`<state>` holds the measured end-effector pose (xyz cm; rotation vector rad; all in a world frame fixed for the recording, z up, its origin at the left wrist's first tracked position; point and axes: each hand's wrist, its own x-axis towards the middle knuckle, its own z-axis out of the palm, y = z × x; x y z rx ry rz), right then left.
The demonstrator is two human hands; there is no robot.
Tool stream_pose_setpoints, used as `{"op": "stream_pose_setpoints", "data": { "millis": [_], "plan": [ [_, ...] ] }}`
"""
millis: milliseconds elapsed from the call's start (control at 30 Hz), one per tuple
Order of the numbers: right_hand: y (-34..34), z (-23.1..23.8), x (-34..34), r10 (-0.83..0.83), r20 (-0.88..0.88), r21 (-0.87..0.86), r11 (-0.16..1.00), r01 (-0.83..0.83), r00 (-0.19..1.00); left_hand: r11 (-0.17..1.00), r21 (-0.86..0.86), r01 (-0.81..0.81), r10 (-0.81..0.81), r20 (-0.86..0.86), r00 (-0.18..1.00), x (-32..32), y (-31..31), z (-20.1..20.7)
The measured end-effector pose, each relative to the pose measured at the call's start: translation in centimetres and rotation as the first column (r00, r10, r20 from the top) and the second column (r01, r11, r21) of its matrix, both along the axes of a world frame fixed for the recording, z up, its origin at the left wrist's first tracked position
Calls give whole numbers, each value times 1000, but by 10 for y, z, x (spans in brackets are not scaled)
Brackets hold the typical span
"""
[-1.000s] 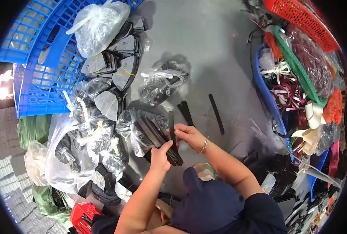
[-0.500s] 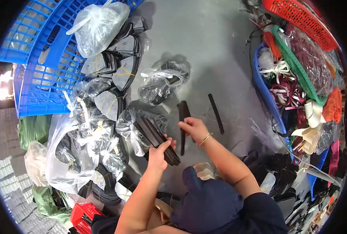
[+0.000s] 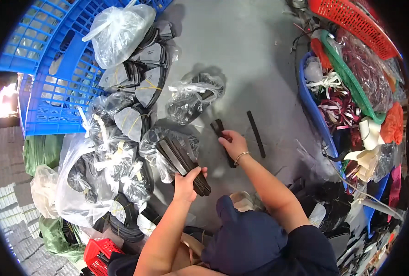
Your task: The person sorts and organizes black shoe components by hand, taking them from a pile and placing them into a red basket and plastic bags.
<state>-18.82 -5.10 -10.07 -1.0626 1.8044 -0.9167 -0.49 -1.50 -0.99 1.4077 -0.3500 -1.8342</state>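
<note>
My left hand (image 3: 187, 185) is closed around a fanned bundle of long dark strips (image 3: 179, 158), which slants from upper left to lower right. To its right, my right hand (image 3: 234, 145) pinches a few more dark strips (image 3: 217, 125) low over the floor; fingers hide their middle part. A single dark strip (image 3: 256, 133) lies by itself on the grey floor, right of that hand. Just beyond the left hand's bundle sits a clear plastic bag (image 3: 156, 147) with dark contents.
Stacks of tied dark pieces (image 3: 130, 123) and more clear bags (image 3: 121, 34) crowd the left, beside a blue crate (image 3: 62, 99). On the right stands a blue basin (image 3: 317, 119) heaped with scraps, near a red basket (image 3: 351, 23). Another bag (image 3: 195, 99) rests on the floor (image 3: 245, 46) ahead.
The strips at my right hand have swung, their near end moving right and away from me. My right hand has shifted slightly right. My left hand keeps its bundle almost in place.
</note>
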Motion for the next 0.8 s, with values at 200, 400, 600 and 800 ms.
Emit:
{"op": "stream_pose_setpoints", "data": {
  "millis": [200,400,600,800],
  "plan": [
    [3,46,19,259,658,-55,953,-298,707,999,-28,-15,16,21,1000,-6,1,4],
    [8,62,19,208,902,-28,903,-429,379,993,51,110,-94,-255,962,0,-3,8],
    [11,62,18,149,771,34,961,-274,619,999,11,52,-51,-127,991,-10,-5,5],
    [10,45,-11,23,711,39,997,-72,703,998,51,-24,27,-70,997,-3,-5,3]
  ]
}}
